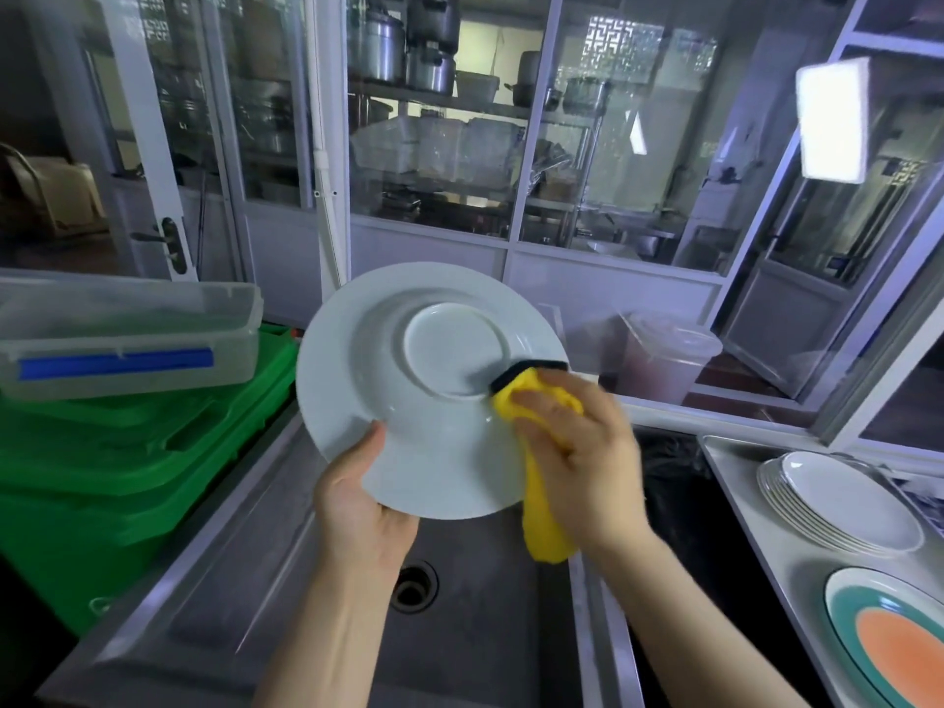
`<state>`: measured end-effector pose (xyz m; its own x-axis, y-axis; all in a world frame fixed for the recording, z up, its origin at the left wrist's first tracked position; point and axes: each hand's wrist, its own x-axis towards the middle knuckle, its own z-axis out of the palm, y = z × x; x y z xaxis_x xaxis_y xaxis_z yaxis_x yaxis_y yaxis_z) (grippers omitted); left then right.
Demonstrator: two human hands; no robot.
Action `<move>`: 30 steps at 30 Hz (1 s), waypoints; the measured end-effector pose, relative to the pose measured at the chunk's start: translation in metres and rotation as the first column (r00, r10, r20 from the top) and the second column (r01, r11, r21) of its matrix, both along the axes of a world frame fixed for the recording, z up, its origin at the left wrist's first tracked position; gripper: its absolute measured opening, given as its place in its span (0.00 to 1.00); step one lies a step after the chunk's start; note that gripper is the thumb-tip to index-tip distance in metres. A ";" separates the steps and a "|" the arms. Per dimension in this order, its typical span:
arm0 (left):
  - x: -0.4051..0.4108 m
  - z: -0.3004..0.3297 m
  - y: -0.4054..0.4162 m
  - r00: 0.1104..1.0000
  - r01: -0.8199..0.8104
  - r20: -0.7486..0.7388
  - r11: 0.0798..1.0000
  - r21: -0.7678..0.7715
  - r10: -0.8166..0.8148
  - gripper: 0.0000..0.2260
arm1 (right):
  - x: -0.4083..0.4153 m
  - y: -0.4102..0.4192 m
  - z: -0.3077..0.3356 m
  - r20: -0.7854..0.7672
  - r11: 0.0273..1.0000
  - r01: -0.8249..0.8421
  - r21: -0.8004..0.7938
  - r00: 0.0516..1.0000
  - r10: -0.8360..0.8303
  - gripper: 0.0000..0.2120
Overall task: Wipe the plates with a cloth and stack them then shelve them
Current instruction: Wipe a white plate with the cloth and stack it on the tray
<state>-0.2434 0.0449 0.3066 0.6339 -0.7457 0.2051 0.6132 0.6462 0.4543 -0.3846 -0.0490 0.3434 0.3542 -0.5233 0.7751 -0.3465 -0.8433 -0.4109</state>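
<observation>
Plate (408, 401) tilted, underside to camera, above sink (459, 631); left hand (362, 508) grips its lower rim. Right hand (582, 452) closed on yellow cloth (541, 513), pressing it against plate's right side. Plate stack (843, 503) on right surface (797, 564).

Your right hand (577, 442) is motion-blurred, so finger placement on the yellow cloth (544, 508) is unclear. You see only the white plate's (408, 380) underside; its face is hidden, and your left hand (365, 508) covers its lower rim. The coloured plate (889, 636) is cut off by the right and bottom edges. Pots behind the cabinet glass (429, 145) are washed out by reflections.
</observation>
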 end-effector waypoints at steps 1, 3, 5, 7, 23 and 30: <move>0.001 -0.002 0.002 1.000 0.005 0.011 1.000 0.004 -0.005 0.17 | -0.005 -0.012 0.007 0.028 0.988 0.048 0.145 0.998 -0.053 0.10; 0.001 -0.006 0.005 0.999 0.028 0.041 0.999 0.026 -0.029 0.17 | -0.011 -0.030 0.018 0.038 0.939 0.096 0.331 0.993 -0.114 0.11; -0.002 -0.011 0.005 0.998 0.035 0.059 0.998 0.054 -0.038 0.17 | -0.009 -0.028 0.020 0.028 0.946 0.097 0.309 0.993 -0.111 0.11; -0.004 -0.015 0.003 0.998 0.037 0.050 0.997 0.067 -0.040 0.17 | -0.003 -0.013 0.013 0.066 0.968 0.062 0.245 0.995 -0.080 0.12; 0.007 -0.043 0.005 0.976 0.107 0.169 0.979 0.172 -0.136 0.22 | -0.008 -0.039 0.003 -0.213 0.959 0.069 0.276 0.977 -0.009 0.30; 0.014 -0.045 0.010 0.949 0.167 0.232 0.965 0.204 -0.213 0.21 | -0.006 -0.053 0.020 -0.135 0.956 -0.035 0.292 0.988 0.078 0.27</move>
<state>-0.2293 0.0550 0.2615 0.4224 -0.8863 0.1901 0.5687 0.4224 0.7058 -0.3902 -0.1025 0.3632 0.4858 -0.6925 0.5333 -0.3746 -0.7162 -0.5888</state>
